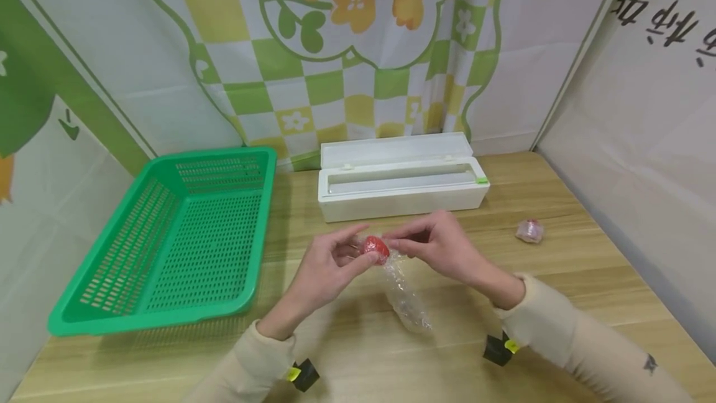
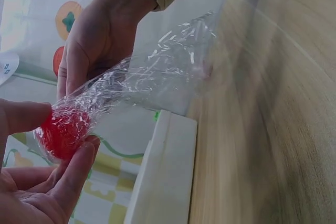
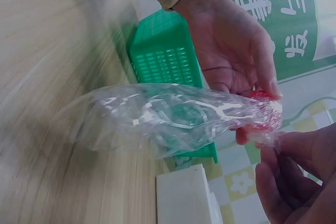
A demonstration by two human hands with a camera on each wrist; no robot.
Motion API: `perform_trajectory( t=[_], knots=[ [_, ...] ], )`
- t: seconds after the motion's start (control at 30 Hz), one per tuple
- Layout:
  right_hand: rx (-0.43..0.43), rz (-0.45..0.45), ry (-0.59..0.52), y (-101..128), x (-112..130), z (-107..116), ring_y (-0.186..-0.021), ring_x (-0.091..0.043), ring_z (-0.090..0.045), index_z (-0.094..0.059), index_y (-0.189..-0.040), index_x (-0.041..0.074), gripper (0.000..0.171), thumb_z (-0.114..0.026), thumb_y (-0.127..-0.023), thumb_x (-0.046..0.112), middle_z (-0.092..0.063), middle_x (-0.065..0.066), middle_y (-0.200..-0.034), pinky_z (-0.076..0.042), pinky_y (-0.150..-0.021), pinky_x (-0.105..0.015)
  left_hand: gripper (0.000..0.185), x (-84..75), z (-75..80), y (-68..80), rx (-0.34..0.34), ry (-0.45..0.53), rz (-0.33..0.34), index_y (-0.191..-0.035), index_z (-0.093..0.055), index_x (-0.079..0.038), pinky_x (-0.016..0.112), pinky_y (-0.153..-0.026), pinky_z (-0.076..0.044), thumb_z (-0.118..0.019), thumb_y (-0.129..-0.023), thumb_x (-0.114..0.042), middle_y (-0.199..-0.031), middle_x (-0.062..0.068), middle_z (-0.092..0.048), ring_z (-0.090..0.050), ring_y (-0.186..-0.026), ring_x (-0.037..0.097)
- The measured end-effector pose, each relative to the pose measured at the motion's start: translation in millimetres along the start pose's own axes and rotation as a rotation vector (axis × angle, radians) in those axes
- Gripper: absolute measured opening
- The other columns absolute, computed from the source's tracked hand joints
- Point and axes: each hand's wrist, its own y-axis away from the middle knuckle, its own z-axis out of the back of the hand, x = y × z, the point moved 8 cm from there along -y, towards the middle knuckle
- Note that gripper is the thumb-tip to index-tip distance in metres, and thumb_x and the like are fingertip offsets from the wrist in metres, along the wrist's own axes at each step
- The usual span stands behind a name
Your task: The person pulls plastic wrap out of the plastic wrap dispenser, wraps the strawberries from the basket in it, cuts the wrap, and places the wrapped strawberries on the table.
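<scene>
Both sleeves enter from the near table edge (image 1: 358, 353), and above it the left hand (image 1: 327, 266) pinches a small red ball (image 1: 375, 247) between thumb and fingertips while the right hand (image 1: 439, 247) pinches the cling film (image 1: 405, 294) around it, the loose crumpled tail hanging to the wood. To wrap it well, I judge the left should hold the ball steady while the right twists the tail tight against it. Farther off sit the green basket (image 1: 168, 303), white film dispenser (image 1: 399, 194) and a small wrapped lump (image 1: 529, 230), its contents too blurred to identify.
</scene>
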Motion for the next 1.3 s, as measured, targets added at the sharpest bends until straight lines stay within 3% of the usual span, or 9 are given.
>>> perform_trajectory(
  t=[0.2, 0.37, 0.5, 0.7, 0.93, 1.2, 1.3],
  knots=[
    [0.036, -0.062, -0.042, 0, -2, -5, -0.073, -0.012, -0.069, -0.077, -0.105, 0.008, 0.017, -0.071, -0.090, 0.012, -0.078, -0.008, -0.097, -0.059, -0.064, -0.026, 0.046, 3.2, 0.4, -0.1, -0.017, -0.027, 0.045, -0.128, -0.064, -0.004, 0.023, -0.075, -0.060, -0.076, -0.087, -0.020, -0.106, 0.012, -0.074, -0.072, -0.086, 0.016],
    [0.048, -0.154, -0.144, 1, -7, -9, -0.077, -0.016, -0.072, -0.076, -0.108, 0.005, 0.021, -0.072, -0.090, 0.014, -0.077, -0.011, -0.099, -0.062, -0.070, -0.029, 0.035, 0.1, 2.2, -0.9, -0.054, -0.030, 0.012, -0.118, -0.070, -0.007, 0.023, -0.074, -0.060, -0.077, -0.086, -0.020, -0.103, 0.010, -0.075, -0.071, -0.085, 0.014],
    [0.096, -0.183, -0.236, 2, -6, -10, -0.086, -0.019, -0.073, -0.072, -0.114, 0.002, 0.027, -0.071, -0.091, 0.014, -0.075, -0.014, -0.107, -0.062, -0.078, -0.032, 0.033, 0.7, 3.5, -2.3, -0.064, 0.039, 0.001, -0.115, -0.071, -0.008, 0.025, -0.079, -0.061, -0.078, -0.085, -0.017, -0.106, 0.012, -0.073, -0.071, -0.091, 0.017],
    [0.203, -0.151, -0.329, 6, 5, -7, -0.097, -0.023, -0.072, -0.063, -0.125, -0.005, 0.031, -0.060, -0.095, 0.003, -0.071, -0.021, -0.117, -0.060, -0.087, -0.034, 0.037, 7.3, 7.5, -1.8, -0.061, 0.174, 0.074, -0.121, -0.068, -0.007, 0.029, -0.082, -0.061, -0.076, -0.086, -0.013, -0.115, 0.014, -0.071, -0.072, -0.096, 0.018],
    [0.215, -0.120, -0.278, 6, 6, -2, -0.093, -0.021, -0.074, -0.069, -0.116, -0.001, 0.028, -0.072, -0.089, 0.007, -0.074, -0.016, -0.110, -0.061, -0.083, -0.035, 0.035, 4.1, -0.4, -0.1, 0.063, 0.311, 0.075, -0.126, -0.065, -0.010, 0.031, -0.092, -0.058, -0.070, -0.092, -0.016, -0.119, 0.013, -0.070, -0.070, -0.102, 0.017],
    [0.091, 0.059, -0.122, 2, 12, 1, -0.069, -0.015, -0.071, -0.077, -0.090, 0.006, 0.011, -0.081, -0.081, 0.012, -0.077, -0.009, -0.086, -0.062, -0.063, -0.032, 0.034, 1.1, -12.3, 0.4, 0.144, 0.335, 0.074, -0.126, -0.065, -0.008, 0.031, -0.091, -0.058, -0.068, -0.094, -0.018, -0.113, 0.008, -0.070, -0.068, -0.097, 0.016],
    [0.061, 0.086, -0.093, 2, 13, 0, -0.064, -0.014, -0.069, -0.076, -0.084, 0.008, 0.008, -0.081, -0.080, 0.013, -0.075, -0.007, -0.079, -0.060, -0.058, -0.030, 0.032, 1.8, -16.2, 0.4, 0.173, 0.324, 0.061, -0.125, -0.066, -0.010, 0.031, -0.090, -0.058, -0.068, -0.094, -0.018, -0.111, 0.009, -0.070, -0.068, -0.095, 0.016]
  ],
)
